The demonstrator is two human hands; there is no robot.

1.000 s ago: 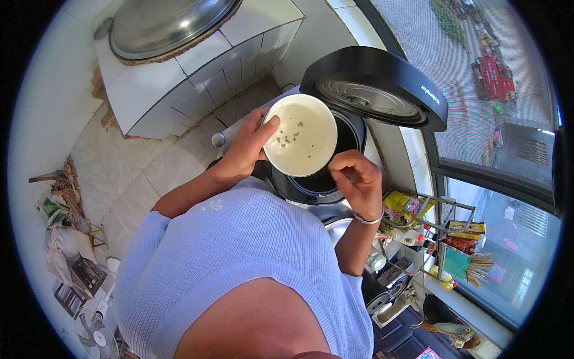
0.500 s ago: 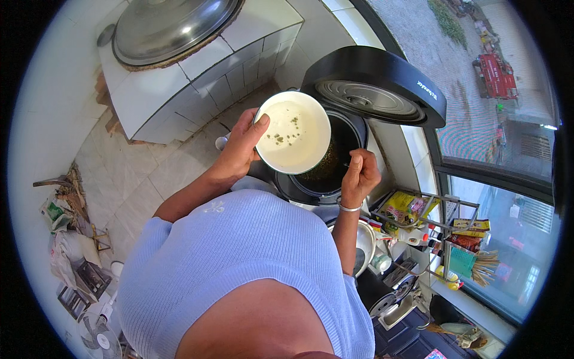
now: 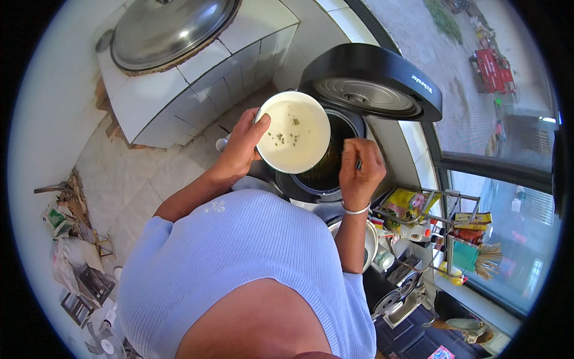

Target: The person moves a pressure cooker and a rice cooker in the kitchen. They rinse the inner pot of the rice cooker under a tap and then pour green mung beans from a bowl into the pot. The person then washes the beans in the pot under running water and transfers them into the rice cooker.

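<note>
My left hand (image 3: 244,143) grips a white bowl (image 3: 302,134) by its left side, thumb over the rim. Small green bits cling to the pale inside of the bowl. Partly under the bowl stands a black electric cooker (image 3: 311,190) with its lid (image 3: 371,84) raised. Dark liquid with small bits (image 3: 326,167) shows in the pot. Over the cooker's right side, my right hand (image 3: 362,170) is closed, slightly smeared by motion. A short piece of a thin dark handle (image 3: 359,164) shows at its fingers; the rest of that utensil is hidden.
A tiled stove with a large metal lid (image 3: 173,33) stands at the far left. To the right, a metal rack (image 3: 454,206) holds packets and bottles beside the window (image 3: 496,173). A pale basin (image 3: 368,242) sits near my right forearm. Sticks and bags (image 3: 66,221) lie at left.
My right hand has turned and come slightly lower and right, its back now more toward view. The bowl and my left hand stay almost in place.
</note>
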